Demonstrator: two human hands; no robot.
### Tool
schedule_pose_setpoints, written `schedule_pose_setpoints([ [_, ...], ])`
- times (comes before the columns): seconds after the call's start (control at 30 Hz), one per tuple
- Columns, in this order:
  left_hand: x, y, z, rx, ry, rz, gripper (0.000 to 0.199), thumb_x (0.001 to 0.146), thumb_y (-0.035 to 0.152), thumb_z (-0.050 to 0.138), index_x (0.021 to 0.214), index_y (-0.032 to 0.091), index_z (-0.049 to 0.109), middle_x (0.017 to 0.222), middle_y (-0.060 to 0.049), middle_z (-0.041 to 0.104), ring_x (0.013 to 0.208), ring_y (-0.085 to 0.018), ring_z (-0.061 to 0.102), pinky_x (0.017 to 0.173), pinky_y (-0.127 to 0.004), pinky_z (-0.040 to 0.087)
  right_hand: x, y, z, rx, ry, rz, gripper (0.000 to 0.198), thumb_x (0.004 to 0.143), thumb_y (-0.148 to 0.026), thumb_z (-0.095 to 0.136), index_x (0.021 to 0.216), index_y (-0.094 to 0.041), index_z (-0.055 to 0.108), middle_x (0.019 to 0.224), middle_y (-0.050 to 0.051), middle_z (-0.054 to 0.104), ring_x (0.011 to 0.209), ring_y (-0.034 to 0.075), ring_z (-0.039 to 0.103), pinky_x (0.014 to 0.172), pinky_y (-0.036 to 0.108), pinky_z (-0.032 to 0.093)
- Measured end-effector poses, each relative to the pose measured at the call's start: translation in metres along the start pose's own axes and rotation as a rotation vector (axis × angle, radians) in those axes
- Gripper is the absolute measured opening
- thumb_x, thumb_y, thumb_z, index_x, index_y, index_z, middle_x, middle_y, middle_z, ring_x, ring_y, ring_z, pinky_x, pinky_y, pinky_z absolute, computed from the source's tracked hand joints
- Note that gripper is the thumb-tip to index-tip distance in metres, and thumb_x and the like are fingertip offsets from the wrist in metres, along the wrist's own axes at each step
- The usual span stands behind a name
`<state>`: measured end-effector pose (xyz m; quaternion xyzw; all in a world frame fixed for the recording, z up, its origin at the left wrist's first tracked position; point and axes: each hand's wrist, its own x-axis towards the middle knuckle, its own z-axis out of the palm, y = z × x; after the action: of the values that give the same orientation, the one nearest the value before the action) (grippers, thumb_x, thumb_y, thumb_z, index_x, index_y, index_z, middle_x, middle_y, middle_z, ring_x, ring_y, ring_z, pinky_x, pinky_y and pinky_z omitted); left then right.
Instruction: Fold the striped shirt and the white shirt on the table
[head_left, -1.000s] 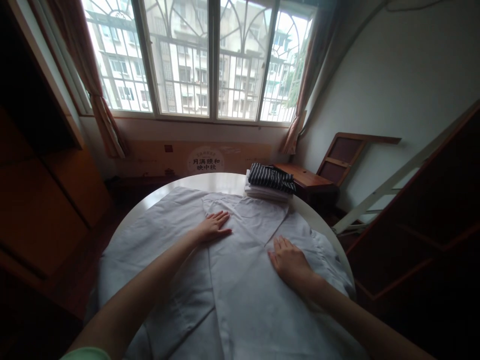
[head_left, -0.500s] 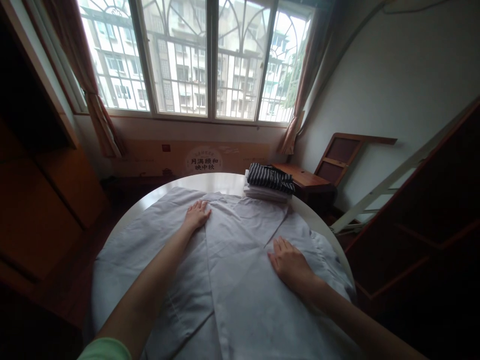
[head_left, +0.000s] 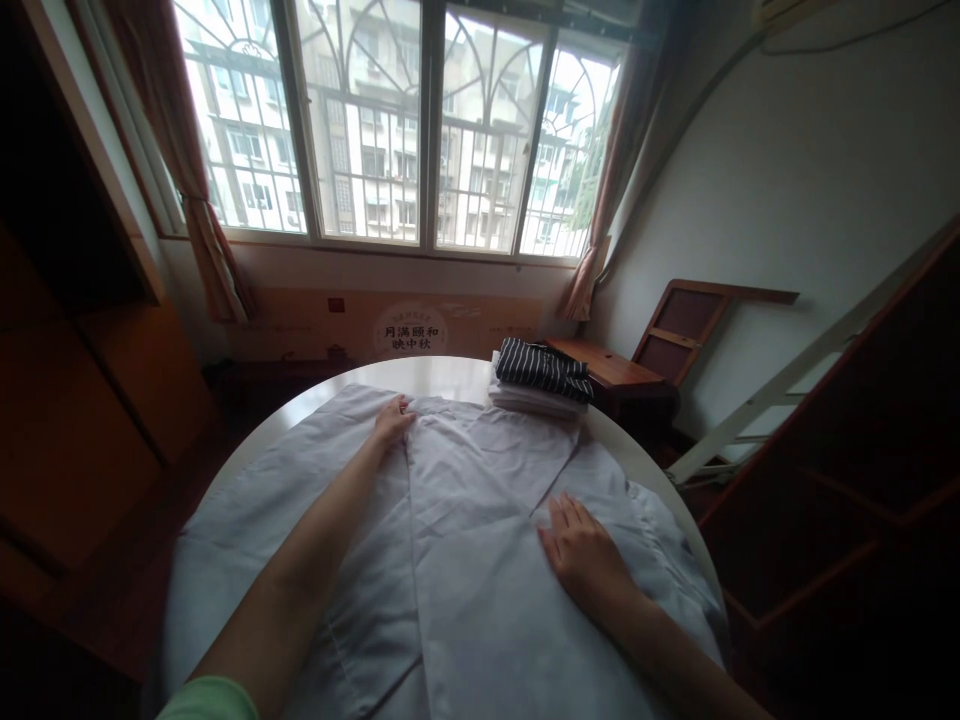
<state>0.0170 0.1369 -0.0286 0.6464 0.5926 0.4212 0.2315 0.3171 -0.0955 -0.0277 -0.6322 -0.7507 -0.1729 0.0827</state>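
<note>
A large white garment (head_left: 480, 560), like a coat or shirt, lies spread over a round white table (head_left: 442, 372) and hangs past its near edges. A long seam or front edge runs down its middle. At the garment's far edge, left of centre, my left hand (head_left: 392, 420) has its fingers curled in on the cloth, closed on it as far as I can see. My right hand (head_left: 589, 550) rests flat and open on the right half, fingers stretched forward, beside a slanting fold.
A folded black-and-white striped cloth (head_left: 544, 368) tops a stack of white folded cloth (head_left: 536, 397) at the table's far right. Behind stand a wooden desk (head_left: 607, 362) and a large printed box (head_left: 480, 320) under the window. A white ladder-like frame (head_left: 720, 445) leans at the right.
My left hand has gone from lying flat to curled fingers at the garment's far edge, slightly farther away. My right hand stays flat on the cloth. The view has shifted slightly.
</note>
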Motion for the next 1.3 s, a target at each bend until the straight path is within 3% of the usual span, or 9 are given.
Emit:
schedule_pose_setpoints([
  [0.13,0.008,0.000,0.003,0.148,0.045,-0.004,0.046,0.068,0.022,0.061,0.113,0.012,0.054,0.108,-0.014,0.062,0.099,-0.024,0.057,0.087,-0.034,0.042,0.000,0.005,0.008,0.009,0.023,0.000,0.041,0.086,-0.027,0.041,0.116,-0.003,0.055,0.120,0.022,0.055,0.113,0.029,0.050,0.093,0.040,0.041],
  [0.3,0.014,0.001,0.002,0.304,0.013,0.020,0.024,0.072,0.028,0.057,0.092,0.017,0.066,0.103,-0.010,0.065,0.106,-0.024,0.052,0.095,-0.034,0.035,-0.002,0.007,0.020,0.024,0.075,0.002,0.040,0.085,-0.029,0.042,0.115,-0.005,0.055,0.119,0.020,0.056,0.113,0.029,0.050,0.092,0.040,0.041],
  [0.43,0.016,0.001,0.003,0.381,0.013,0.015,0.029,0.075,0.030,0.054,0.097,0.015,0.064,0.114,-0.012,0.060,0.109,-0.025,0.050,0.096,-0.035,0.034,0.003,0.009,0.008,0.029,0.050,0.002,0.033,0.083,-0.030,0.044,0.107,-0.012,0.058,0.113,0.017,0.059,0.106,0.029,0.054,0.084,0.039,0.045],
  [0.6,0.016,0.000,0.006,0.412,0.022,-0.001,0.028,0.075,0.032,0.055,0.096,0.015,0.063,0.113,-0.013,0.060,0.110,-0.026,0.049,0.095,-0.035,0.034,0.058,0.010,-0.030,0.127,-0.258,0.070,0.020,0.082,-0.035,0.048,0.079,-0.018,0.061,0.084,0.008,0.065,0.077,0.021,0.061,0.063,0.028,0.043],
  [0.67,0.016,0.000,0.007,0.398,0.031,-0.013,0.027,0.076,0.031,0.054,0.098,0.016,0.061,0.109,-0.012,0.062,0.106,-0.024,0.052,0.092,-0.034,0.036,0.095,0.003,-0.033,0.271,-0.202,0.069,0.021,0.082,-0.037,0.047,0.085,-0.019,0.059,0.086,0.006,0.065,0.076,0.019,0.060,0.063,0.026,0.041],
  [0.8,0.015,-0.001,0.006,0.352,0.067,-0.026,0.033,0.079,0.031,0.051,0.109,0.016,0.053,0.106,-0.011,0.063,0.101,-0.022,0.056,0.086,-0.031,0.040,0.170,-0.033,-0.006,0.701,-0.128,0.038,0.018,0.078,-0.028,0.053,0.091,-0.015,0.058,0.092,0.008,0.065,0.081,0.016,0.060,0.069,0.025,0.043],
  [0.9,0.015,-0.001,0.005,0.332,0.068,-0.020,0.035,0.078,0.029,0.053,0.110,0.016,0.052,0.102,-0.010,0.065,0.099,-0.022,0.057,0.085,-0.031,0.041,0.205,-0.062,0.027,0.883,-0.039,0.160,0.019,0.076,-0.021,0.053,0.093,-0.014,0.057,0.097,0.010,0.063,0.083,0.017,0.060,0.074,0.027,0.045],
  [1.17,0.013,0.001,0.006,0.300,0.046,0.043,0.046,0.069,0.023,0.059,0.114,0.018,0.053,0.104,-0.008,0.063,0.104,-0.025,0.052,0.091,-0.035,0.039,0.212,-0.076,0.065,0.910,0.062,0.171,0.018,0.072,-0.014,0.049,0.088,-0.016,0.058,0.093,0.008,0.062,0.087,0.017,0.058,0.082,0.030,0.044],
  [1.3,0.011,0.000,0.005,0.070,0.093,0.087,0.056,0.068,0.014,0.053,0.123,0.018,0.045,0.100,-0.006,0.062,0.095,-0.020,0.056,0.089,-0.034,0.043,0.211,-0.075,0.066,0.920,0.078,0.176,0.018,0.072,-0.016,0.048,0.087,-0.017,0.057,0.091,0.007,0.061,0.083,0.017,0.058,0.080,0.031,0.045],
])
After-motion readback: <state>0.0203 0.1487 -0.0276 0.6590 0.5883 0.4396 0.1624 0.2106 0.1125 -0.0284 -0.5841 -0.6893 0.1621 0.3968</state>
